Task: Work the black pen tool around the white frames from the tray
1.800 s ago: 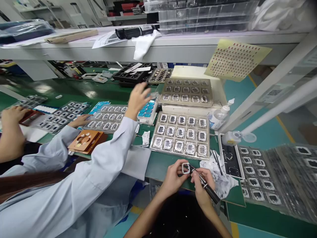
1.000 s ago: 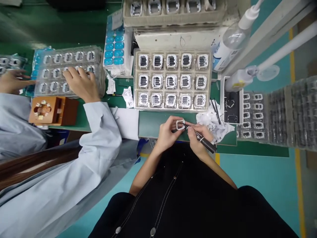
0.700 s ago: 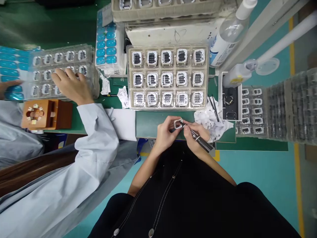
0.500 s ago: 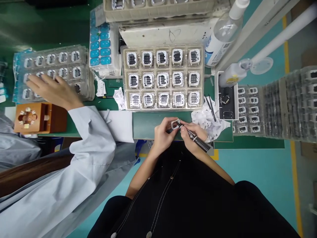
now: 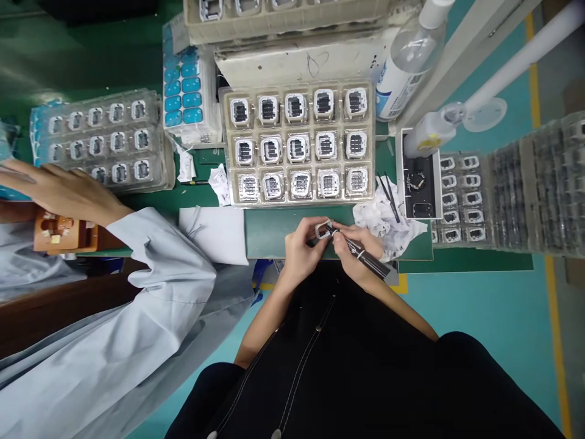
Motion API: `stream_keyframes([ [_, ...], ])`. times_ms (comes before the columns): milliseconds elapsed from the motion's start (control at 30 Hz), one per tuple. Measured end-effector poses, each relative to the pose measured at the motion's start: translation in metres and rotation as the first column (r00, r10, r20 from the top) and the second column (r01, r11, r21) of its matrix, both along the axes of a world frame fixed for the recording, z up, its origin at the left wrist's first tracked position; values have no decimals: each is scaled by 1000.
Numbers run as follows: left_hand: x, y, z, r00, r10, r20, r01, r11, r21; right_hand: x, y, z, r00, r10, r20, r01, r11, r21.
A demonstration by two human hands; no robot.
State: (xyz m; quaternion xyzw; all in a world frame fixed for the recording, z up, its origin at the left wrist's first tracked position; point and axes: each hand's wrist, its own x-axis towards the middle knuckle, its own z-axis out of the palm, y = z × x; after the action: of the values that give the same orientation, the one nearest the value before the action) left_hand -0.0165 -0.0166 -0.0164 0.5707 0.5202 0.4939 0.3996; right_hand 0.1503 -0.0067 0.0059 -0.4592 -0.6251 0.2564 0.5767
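My left hand (image 5: 302, 247) is closed on a small white square housing (image 5: 322, 230), pinched between thumb and fingers near the table's front edge. A black marker pen (image 5: 371, 261) lies in my closed right hand (image 5: 354, 250), its tip against or just inside the housing; exact contact is too small to make out. Beyond both hands sits a clear plastic tray (image 5: 299, 198) with rows of similar white housings, dark parts showing inside them. Just right of my right hand is a crumpled white cloth (image 5: 388, 235) with black tweezers (image 5: 390, 198) on it.
A co-worker's hand (image 5: 73, 189) reaches over an orange-brown fixture (image 5: 86, 236) at left, beside another housing tray (image 5: 167, 174). Blue parts (image 5: 192, 99) stand behind. At right are a clear bottle (image 5: 404, 73), a white-rimmed box (image 5: 420, 210) and stacked trays (image 5: 516, 201).
The co-worker's hand has moved left and away from the left tray. My hands keep the same hold on the housing and the marker pen. The view has shifted slightly.
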Motion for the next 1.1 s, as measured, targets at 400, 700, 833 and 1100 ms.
stream_keyframes([
  [400,2,-2,1,993,54,-101,-51,998,34,0,-1,1,997,-38,68,37,999,18],
  [700,2,-3,0,985,92,-145,-90,996,19,-5,-2,-15,994,-52,100,47,998,51],
  [833,2,-1,2,993,72,-94,-71,997,13,-4,-1,-8,998,-21,65,20,1000,16],
  [1100,0,0,5,997,46,-69,-48,998,-27,-4,-2,-12,996,-8,90,6,1000,19],
])
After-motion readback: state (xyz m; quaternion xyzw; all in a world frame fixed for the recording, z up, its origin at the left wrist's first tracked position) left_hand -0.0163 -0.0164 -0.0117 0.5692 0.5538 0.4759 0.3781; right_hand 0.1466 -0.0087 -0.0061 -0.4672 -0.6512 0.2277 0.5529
